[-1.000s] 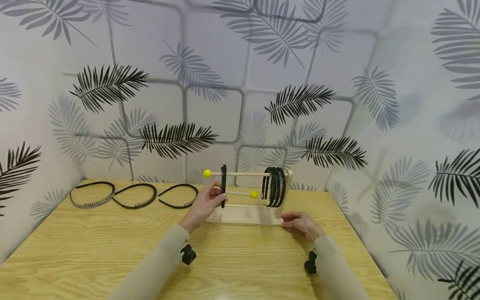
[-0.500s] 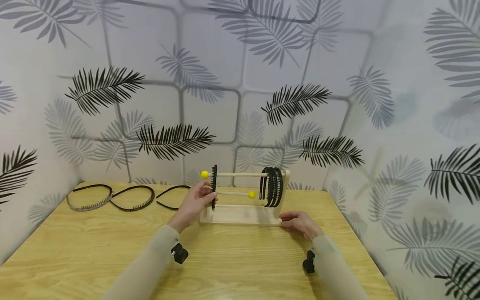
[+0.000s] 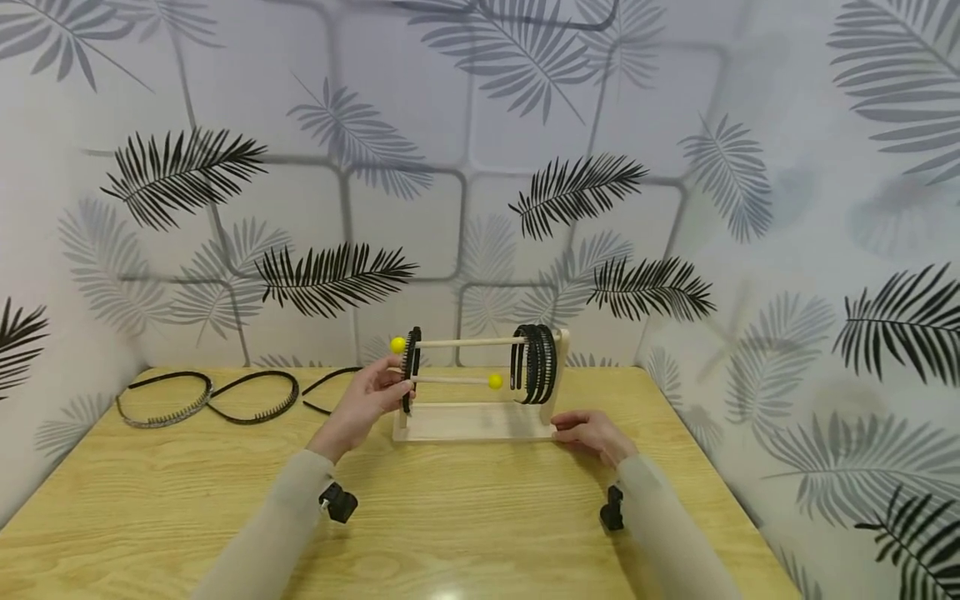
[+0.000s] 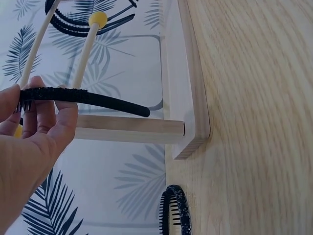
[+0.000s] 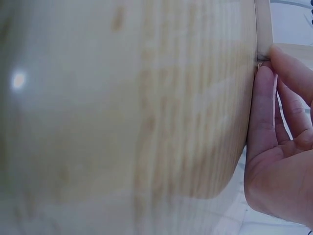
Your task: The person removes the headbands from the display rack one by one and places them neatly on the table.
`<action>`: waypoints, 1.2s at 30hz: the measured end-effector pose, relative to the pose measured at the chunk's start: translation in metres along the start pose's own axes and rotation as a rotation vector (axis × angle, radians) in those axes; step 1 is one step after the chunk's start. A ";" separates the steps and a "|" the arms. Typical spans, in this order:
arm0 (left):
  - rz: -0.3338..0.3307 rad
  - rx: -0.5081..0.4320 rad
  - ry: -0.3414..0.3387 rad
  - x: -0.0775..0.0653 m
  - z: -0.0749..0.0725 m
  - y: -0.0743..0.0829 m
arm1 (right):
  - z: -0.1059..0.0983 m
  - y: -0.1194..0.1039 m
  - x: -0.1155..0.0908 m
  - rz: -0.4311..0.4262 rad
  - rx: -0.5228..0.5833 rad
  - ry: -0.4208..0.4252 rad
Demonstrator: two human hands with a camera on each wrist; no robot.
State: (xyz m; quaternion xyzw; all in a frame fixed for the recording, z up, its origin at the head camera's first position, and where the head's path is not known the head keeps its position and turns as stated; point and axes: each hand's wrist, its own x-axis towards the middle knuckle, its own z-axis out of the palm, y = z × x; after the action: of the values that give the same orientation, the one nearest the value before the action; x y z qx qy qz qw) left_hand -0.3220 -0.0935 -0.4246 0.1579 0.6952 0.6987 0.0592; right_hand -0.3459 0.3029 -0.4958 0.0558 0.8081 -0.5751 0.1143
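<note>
A wooden headband stand [image 3: 465, 422] with two rods stands on the table. My left hand [image 3: 369, 400] pinches a black toothed headband [image 4: 107, 99] between thumb and fingers. That headband is at the left end of the upper rod [image 3: 468, 342], right beside its yellow ball [image 3: 397, 345]. In the left wrist view one arm of the band points out free of the fingers. Several black headbands [image 3: 536, 367] hang bunched at the stand's right end. My right hand [image 3: 594, 435] grips the right front corner of the base, thumb and forefinger at its edge in the right wrist view.
Three headbands lie in a row at the back left of the wood-grain table [image 3: 450, 517]: a glittery one [image 3: 168, 416], a black one [image 3: 266, 415] and another [image 3: 330, 376] partly behind my left hand. A lower rod ends in a yellow ball [image 3: 496, 382]. Leaf-patterned wall covering rises behind.
My left hand has slid the headband leftward along the upper rod to its yellow ball. My right hand stays at the base corner. The head view has shifted slightly.
</note>
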 end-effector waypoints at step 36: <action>0.008 0.037 0.073 -0.005 -0.013 0.001 | -0.001 -0.001 0.000 0.012 -0.069 0.025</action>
State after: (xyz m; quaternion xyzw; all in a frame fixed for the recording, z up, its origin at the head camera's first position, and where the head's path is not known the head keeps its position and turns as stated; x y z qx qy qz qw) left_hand -0.3217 -0.1077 -0.4242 0.1360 0.7092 0.6912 0.0281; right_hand -0.3465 0.3039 -0.4949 0.0637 0.8284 -0.5457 0.1094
